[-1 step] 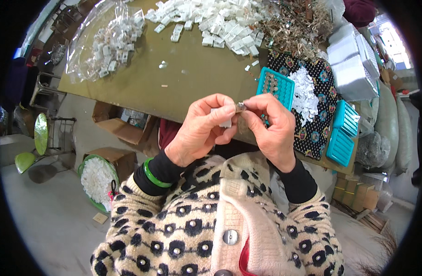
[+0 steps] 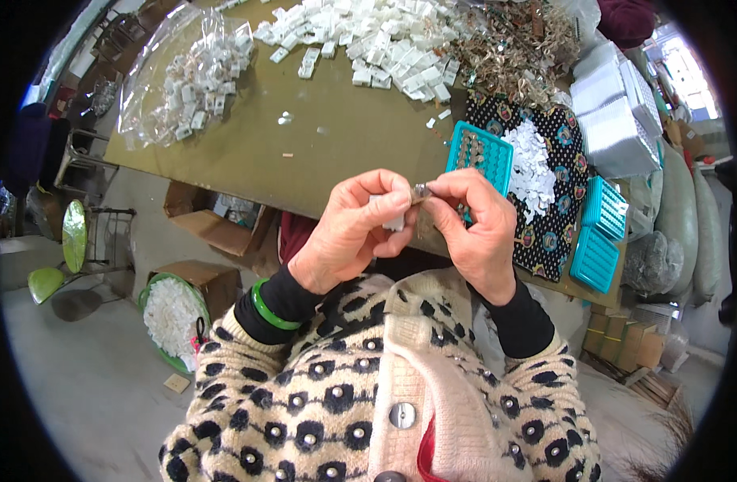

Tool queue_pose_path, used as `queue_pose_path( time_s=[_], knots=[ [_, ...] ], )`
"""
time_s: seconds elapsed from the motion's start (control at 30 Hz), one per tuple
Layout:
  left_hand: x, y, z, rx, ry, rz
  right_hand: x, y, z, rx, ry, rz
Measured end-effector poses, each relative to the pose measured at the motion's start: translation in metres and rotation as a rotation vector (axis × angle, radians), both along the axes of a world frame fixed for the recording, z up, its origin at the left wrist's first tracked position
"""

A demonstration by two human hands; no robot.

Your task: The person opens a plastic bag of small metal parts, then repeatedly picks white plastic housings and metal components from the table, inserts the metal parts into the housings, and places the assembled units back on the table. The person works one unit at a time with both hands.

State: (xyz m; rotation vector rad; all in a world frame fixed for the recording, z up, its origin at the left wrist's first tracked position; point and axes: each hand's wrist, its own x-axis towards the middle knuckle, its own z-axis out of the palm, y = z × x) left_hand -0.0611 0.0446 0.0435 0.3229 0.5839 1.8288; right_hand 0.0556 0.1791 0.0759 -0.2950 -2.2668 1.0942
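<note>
In front of my chest, my left hand and my right hand meet, thumbs and forefingers pinched on a small metallic piece. Its exact kind is too small to make out. A small white card is tucked in the fingers of my left hand, mostly covered. Just beyond my right hand lies a teal tray with rows of hollows, some holding small brownish metallic pieces. Right of it, white paper-like pieces are heaped on a black patterned cloth.
White cards pile up at the table's far side, beside tangled metallic trinkets. A clear bag of cards lies far left. Stacked white trays and teal trays stand right. A green basket sits on the floor left.
The whole view has shifted very slightly. Both hands keep their pinch on the small metallic piece, with barely any finger movement.
</note>
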Motion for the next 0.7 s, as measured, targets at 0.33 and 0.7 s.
queue_pose_path(
  time_s=[0.33,0.7],
  knots=[
    [0.004,-0.001,-0.003,0.069,-0.157,-0.242,0.020,0.008,0.009,-0.101,-0.032,0.241],
    [0.023,0.004,0.016,-0.159,-0.192,-0.250,0.035,0.009,0.009,-0.849,-0.047,0.218]
  ],
)
